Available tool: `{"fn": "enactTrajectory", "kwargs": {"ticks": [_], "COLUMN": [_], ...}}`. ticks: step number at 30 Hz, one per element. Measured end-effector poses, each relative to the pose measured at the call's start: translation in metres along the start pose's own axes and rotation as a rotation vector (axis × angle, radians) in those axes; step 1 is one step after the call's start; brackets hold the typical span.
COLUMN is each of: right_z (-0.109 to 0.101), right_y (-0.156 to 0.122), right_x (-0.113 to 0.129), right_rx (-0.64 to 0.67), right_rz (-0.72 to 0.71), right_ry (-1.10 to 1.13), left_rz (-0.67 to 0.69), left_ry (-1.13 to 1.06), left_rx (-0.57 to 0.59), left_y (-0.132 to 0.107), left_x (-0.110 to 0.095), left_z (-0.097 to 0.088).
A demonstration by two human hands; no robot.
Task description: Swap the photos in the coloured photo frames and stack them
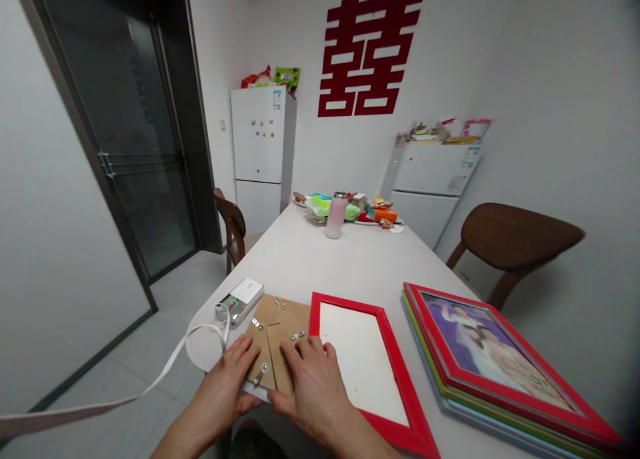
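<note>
A brown picture-frame backing board (287, 319) with several small metal clips and a stand flap lies at the front of the table. My left hand (227, 382) holds its left front corner, fingers along the left side and thumb by the front edge. My right hand (315, 386) grips its right front part, with the fingers bent on top and the thumb at the front edge. Just right of the board lies a red picture frame (390, 326) around a white sheet (363, 359). The right fingertips are close to its left side.
A stack of picture frames (500, 352) sits at the right, the top one red with a photo. A power bank (240, 302) with a white strap (170, 362) lies at the left edge. Farther back stand a pink bottle (337, 216) and a clutter of packages (383, 214). Chairs (520, 236) flank the table (300, 262).
</note>
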State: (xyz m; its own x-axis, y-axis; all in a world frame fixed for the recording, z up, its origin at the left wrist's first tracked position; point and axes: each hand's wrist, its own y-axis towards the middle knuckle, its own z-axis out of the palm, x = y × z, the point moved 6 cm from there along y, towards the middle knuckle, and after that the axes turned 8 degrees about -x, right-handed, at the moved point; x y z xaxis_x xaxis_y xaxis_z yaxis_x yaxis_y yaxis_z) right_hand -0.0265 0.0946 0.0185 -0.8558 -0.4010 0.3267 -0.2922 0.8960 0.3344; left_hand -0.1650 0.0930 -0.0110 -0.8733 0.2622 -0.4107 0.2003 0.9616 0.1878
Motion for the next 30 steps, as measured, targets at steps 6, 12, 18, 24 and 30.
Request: {"fn": "enactTrajectory", "kwargs": {"ticks": [6, 12, 18, 24, 30], "right_z": [0.006, -0.017, -0.060, -0.077, -0.075], "right_y": [-0.004, -0.007, -0.021, -0.048, -0.066], "right_x": [-0.001, -0.004, -0.024, -0.082, -0.121], "right_rx": [-0.017, -0.095, -0.192, -0.161, -0.163], "right_rz": [0.025, 0.043, 0.027, 0.106, 0.153], "right_ry": [0.116, 0.259, 0.301, 0.232, 0.122], "left_rz": [0.017, 0.149, 0.413, 0.537, 0.540], "left_ry": [-0.023, -0.082, -0.094, -0.122, -0.083], "left_rx": [-0.048, -0.207, -0.345, -0.301, -0.202], "left_y": [0.002, 0.005, 0.016, 0.036, 0.046], "left_x": [0.003, -0.006, -0.043, -0.089, -0.111], "left_z": [-0.007, -0.018, -0.026, 0.017, 0.057]}}
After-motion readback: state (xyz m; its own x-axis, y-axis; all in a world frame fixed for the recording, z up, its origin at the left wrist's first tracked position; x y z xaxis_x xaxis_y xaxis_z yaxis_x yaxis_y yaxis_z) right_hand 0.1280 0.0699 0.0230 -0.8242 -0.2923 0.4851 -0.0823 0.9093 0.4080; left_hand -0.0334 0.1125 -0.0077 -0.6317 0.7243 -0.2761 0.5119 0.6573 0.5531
